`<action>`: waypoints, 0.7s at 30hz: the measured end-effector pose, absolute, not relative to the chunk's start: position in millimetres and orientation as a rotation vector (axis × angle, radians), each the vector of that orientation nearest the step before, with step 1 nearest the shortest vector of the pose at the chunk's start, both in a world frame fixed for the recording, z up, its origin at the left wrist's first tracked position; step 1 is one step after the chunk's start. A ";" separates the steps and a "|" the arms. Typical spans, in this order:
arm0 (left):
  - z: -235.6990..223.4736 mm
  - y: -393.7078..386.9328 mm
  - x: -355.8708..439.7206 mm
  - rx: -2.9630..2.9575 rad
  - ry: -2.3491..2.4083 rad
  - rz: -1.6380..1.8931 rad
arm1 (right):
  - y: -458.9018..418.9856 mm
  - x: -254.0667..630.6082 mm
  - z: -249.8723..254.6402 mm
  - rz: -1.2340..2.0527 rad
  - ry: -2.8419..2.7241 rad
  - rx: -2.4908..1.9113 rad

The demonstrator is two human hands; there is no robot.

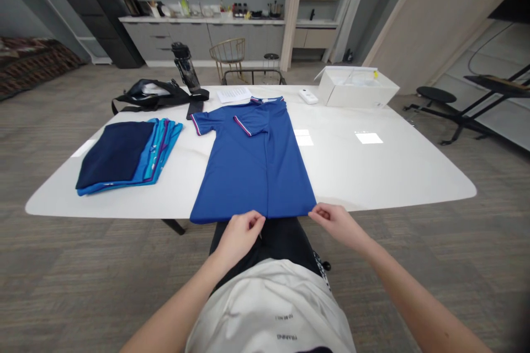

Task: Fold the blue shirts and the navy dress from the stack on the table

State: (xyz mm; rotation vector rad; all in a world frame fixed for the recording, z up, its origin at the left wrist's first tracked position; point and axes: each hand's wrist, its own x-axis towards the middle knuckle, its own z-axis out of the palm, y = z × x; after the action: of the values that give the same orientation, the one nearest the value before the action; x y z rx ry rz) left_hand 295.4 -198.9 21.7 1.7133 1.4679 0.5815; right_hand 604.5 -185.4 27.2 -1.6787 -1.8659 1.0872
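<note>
I am observing the royal-blue short-sleeved polo shirt (254, 162) lying flat on the white table (372, 171), long axis running near to far, with the left hand (240, 234) and right hand (335, 220) each pinching closed on its near hem.

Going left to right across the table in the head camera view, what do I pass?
Stack of folded shirts → blue polo shirt, its hem pinched by the left hand and right hand → white remote → open white box.
</note>
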 end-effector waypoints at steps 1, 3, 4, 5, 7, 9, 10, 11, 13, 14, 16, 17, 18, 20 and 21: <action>29.4 -187.8 293.5 1.755 1.486 0.611 | -170.1 595.2 32.2 1.064 -1.875 -1.641; 37.8 -163.2 291.4 1.849 1.524 0.620 | -136.9 575.7 38.4 1.029 -1.895 -1.583; 38.9 -150.6 290.5 1.897 1.537 0.612 | -120.1 566.5 39.6 1.003 -1.908 -1.564; 38.3 -138.2 289.2 1.940 1.549 0.611 | -103.7 558.0 39.7 0.968 -1.923 -1.548; 34.4 -115.0 284.7 2.005 1.556 0.640 | -73.8 544.0 37.2 0.895 -1.960 -1.522; 29.8 -94.4 277.6 2.048 1.533 0.677 | -48.4 533.6 33.1 0.864 -1.999 -1.484; 28.1 -84.8 273.3 2.064 1.516 0.681 | -37.0 529.3 31.1 0.872 -2.014 -1.463; 27.1 -75.1 268.6 2.078 1.505 0.674 | -26.1 525.3 29.6 0.888 -2.025 -1.443; 27.2 -54.7 258.0 2.108 1.515 0.648 | -3.6 517.3 28.4 0.923 -2.034 -1.412; 28.4 -43.2 252.2 2.125 1.539 0.637 | 8.6 513.0 28.9 0.931 -2.036 -1.403; 32.4 -16.1 238.8 2.161 1.606 0.622 | 36.7 502.8 31.7 0.910 -2.051 -1.390; 35.0 -0.2 231.1 2.179 1.649 0.620 | 52.6 496.7 33.6 0.885 -2.065 -1.385; 37.9 17.2 222.7 2.198 1.698 0.618 | 69.9 490.0 35.6 0.852 -2.082 -1.384; 43.8 56.4 204.2 2.239 1.818 0.594 | 108.0 474.5 38.8 0.777 -2.114 -1.398; 46.6 77.5 194.3 2.259 1.892 0.570 | 128.4 465.7 39.7 0.739 -2.129 -1.410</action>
State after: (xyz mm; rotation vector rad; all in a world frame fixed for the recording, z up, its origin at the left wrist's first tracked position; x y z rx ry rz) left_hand 194.3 77.5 46.6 2.2593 1.8916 0.5702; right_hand 465.7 128.4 39.7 -1.4102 -2.1286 0.7390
